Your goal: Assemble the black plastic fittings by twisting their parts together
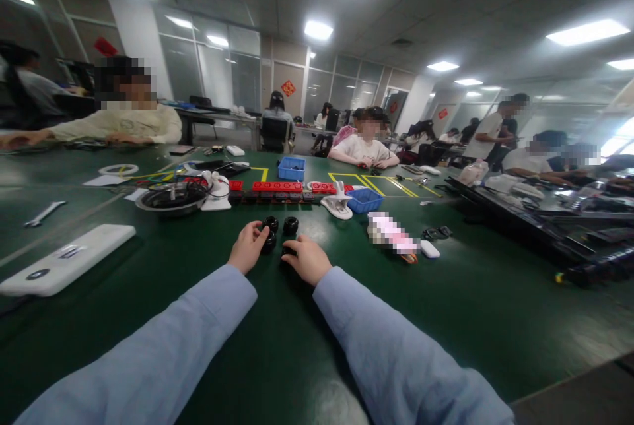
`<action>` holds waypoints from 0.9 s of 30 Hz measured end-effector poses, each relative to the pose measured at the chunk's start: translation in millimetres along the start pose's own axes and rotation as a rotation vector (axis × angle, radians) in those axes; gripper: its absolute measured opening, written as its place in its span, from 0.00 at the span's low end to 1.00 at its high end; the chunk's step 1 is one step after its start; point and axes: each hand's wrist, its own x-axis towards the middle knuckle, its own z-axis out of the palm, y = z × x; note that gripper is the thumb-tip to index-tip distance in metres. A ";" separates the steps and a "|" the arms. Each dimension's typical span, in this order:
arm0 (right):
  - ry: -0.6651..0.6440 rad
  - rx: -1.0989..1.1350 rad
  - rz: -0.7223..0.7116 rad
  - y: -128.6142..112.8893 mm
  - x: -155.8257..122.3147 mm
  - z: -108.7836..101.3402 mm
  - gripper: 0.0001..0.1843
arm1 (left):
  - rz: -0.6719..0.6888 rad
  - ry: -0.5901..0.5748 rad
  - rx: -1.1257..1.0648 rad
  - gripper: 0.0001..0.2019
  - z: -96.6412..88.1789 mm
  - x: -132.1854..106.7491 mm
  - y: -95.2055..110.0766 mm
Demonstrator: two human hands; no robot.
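Observation:
Small black round pieces that look like wheels stand grouped on the green table (277,319) in front of me. My left hand (246,247) has its fingers closed on the near left black wheel (269,241), and its fingertips also come close to the one behind, a black wheel (271,222). My right hand (310,260) curls around another black wheel (288,251), which is mostly hidden by the fingers. At the back right of the group, a black wheel (290,226) sits untouched.
Beyond the wheels runs a row of red blocks (277,188), between a white clamp-like stand (338,202) and a round metal tray (168,208). Two blue bins (365,202) stand farther off. A white box-shaped device (74,257) lies left; black equipment (535,227) fills the right. Several people sit around.

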 end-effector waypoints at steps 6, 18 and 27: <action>0.032 0.001 -0.004 8.8 12.6 3.9 0.18 | -0.004 -0.008 0.005 0.28 0.5 -0.5 -0.5; 0.092 -0.008 0.001 17.5 30.7 8.2 0.17 | -0.010 -0.026 -0.011 0.27 1.5 -1.4 -0.9; 0.117 -0.016 0.003 17.0 25.4 10.1 0.18 | -0.051 0.114 0.054 0.25 -4.6 -3.7 12.1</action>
